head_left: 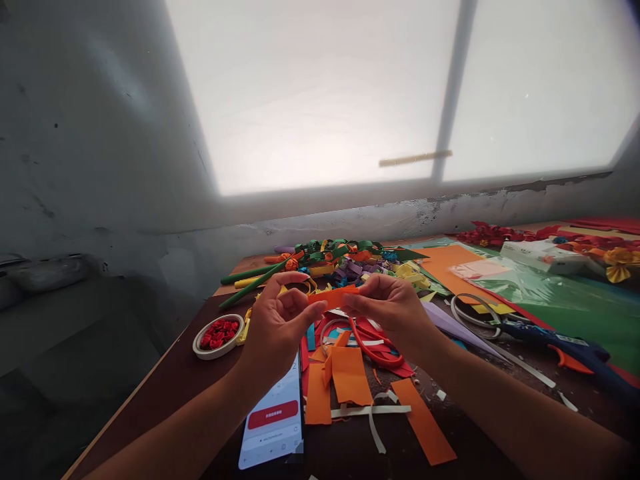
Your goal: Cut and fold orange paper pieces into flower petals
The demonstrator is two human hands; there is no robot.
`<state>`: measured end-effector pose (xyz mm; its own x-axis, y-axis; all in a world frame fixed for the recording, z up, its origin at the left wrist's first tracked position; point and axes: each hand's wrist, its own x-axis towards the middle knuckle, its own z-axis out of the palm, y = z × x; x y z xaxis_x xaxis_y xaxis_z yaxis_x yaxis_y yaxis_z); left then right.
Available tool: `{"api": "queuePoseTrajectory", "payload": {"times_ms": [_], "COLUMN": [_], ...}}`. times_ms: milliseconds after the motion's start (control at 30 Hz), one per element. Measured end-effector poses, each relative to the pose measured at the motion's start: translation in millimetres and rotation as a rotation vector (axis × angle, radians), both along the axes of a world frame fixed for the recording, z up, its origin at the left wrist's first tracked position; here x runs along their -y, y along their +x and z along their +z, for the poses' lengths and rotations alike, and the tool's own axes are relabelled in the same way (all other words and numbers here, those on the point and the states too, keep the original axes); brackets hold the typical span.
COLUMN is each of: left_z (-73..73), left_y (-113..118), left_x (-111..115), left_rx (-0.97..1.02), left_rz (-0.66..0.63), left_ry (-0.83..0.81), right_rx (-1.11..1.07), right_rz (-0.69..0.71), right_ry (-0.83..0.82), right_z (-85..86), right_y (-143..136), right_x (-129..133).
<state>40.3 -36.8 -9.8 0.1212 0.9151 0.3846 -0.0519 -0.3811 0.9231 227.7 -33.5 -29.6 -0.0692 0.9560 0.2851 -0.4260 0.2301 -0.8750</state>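
Between both hands, an orange paper strip [332,297] is held up above the table. My left hand [280,310] pinches its left end between thumb and fingers. At the other end, my right hand [387,305] grips the strip in the same way. Below the hands lie several cut orange paper pieces [351,377], some folded, with white paper scraps among them. A red-handled pair of scissors [380,353], its handle loops showing, rests just under the strip. A phone [273,420] with a lit screen lies beneath my left wrist.
A round white tub [219,337] of small red pieces stands at the left. Paper chains [340,257] and rolled paper pile up at the back. On the right are a dark blue glue gun [560,343], plastic-wrapped sheets and a white box [545,255]. A wall rises behind.
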Motion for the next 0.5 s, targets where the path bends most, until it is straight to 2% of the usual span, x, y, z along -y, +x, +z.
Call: {"api": "queuePoseTrajectory", "payload": {"times_ms": [167, 500], "left_z": [0.3, -0.8], "left_y": [0.6, 2.8], "left_x": [3.3, 2.6], "left_rx": [-0.088, -0.138], "left_rz": [-0.186, -0.126], "left_ry": [-0.144, -0.156], "right_rx": [0.108, 0.186], "right_rz": [0.005, -0.014], "right_ry": [0.056, 0.039], "right_z": [-0.4, 1.0], "right_y": [1.3, 0.1], "right_x": [-0.5, 1.3]}}
